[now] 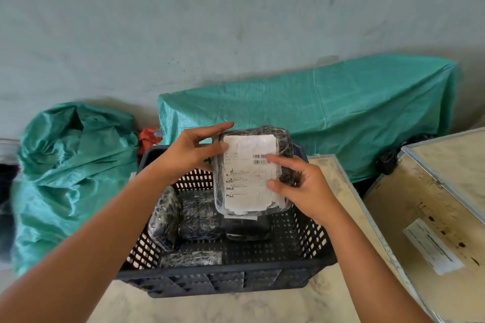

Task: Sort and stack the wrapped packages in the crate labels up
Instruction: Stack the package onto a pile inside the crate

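A dark wrapped package (250, 170) with a white barcode label facing me is held above the black perforated crate (228, 280). My left hand (191, 152) grips its upper left edge. My right hand (301, 186) holds its right side, thumb and index finger on the label. Inside the crate lie several dark wrapped packages: one leaning at the left wall (164, 217), one flat in the middle (200, 219), one under the held package (248, 229), and one along the front wall (191, 258). No labels show on those.
The crate stands on a beige marbled table (236, 307). A second tabletop with a metal edge and a paper label (433, 249) is at the right. Green woven sacks (70, 173) sit at the left and drape over something behind the crate (328, 113).
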`<state>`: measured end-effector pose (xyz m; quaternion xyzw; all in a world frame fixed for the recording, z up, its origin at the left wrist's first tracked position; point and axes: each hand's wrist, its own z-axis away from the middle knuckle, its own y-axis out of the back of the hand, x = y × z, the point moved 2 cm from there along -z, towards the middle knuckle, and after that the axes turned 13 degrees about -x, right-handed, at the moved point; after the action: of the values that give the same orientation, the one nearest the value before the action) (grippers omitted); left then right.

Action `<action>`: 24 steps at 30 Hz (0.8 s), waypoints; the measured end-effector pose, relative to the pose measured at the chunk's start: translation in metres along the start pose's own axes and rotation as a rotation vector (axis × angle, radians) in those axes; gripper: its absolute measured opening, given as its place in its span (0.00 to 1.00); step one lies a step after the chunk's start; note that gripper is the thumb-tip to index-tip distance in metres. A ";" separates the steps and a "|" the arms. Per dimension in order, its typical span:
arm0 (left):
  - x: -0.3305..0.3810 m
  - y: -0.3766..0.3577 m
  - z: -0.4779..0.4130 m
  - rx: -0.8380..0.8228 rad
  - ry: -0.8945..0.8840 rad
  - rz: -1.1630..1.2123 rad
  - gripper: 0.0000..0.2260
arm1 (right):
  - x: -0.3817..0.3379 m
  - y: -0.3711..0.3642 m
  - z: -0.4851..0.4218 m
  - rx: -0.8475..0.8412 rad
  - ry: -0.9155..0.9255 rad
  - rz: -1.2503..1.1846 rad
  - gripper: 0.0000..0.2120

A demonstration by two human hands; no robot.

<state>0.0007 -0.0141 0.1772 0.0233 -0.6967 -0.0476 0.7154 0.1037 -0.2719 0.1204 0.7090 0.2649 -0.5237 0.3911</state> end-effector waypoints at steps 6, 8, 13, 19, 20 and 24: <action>-0.015 -0.024 0.007 -0.058 0.084 -0.466 0.37 | 0.003 0.011 -0.012 0.031 -0.003 -0.195 0.27; -0.028 -0.031 0.009 -0.096 0.114 -0.452 0.40 | 0.011 0.013 -0.017 0.042 -0.030 -0.277 0.28; -0.063 -0.028 -0.005 -0.105 0.217 -0.327 0.41 | 0.041 0.011 -0.037 0.027 -0.165 -0.327 0.30; -0.115 -0.018 -0.025 -0.134 0.419 -0.243 0.41 | 0.088 -0.005 -0.064 -0.051 -0.321 -0.147 0.32; -0.124 -0.017 -0.028 -0.135 0.445 -0.248 0.41 | 0.095 -0.008 -0.067 -0.067 -0.358 -0.141 0.32; -0.157 -0.015 -0.036 -0.147 0.521 -0.242 0.42 | 0.122 -0.023 -0.077 -0.114 -0.464 -0.092 0.35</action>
<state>0.0325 -0.0145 0.0181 0.0657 -0.4764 -0.1752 0.8591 0.1649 -0.1993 0.0088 0.5337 0.2292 -0.6738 0.4567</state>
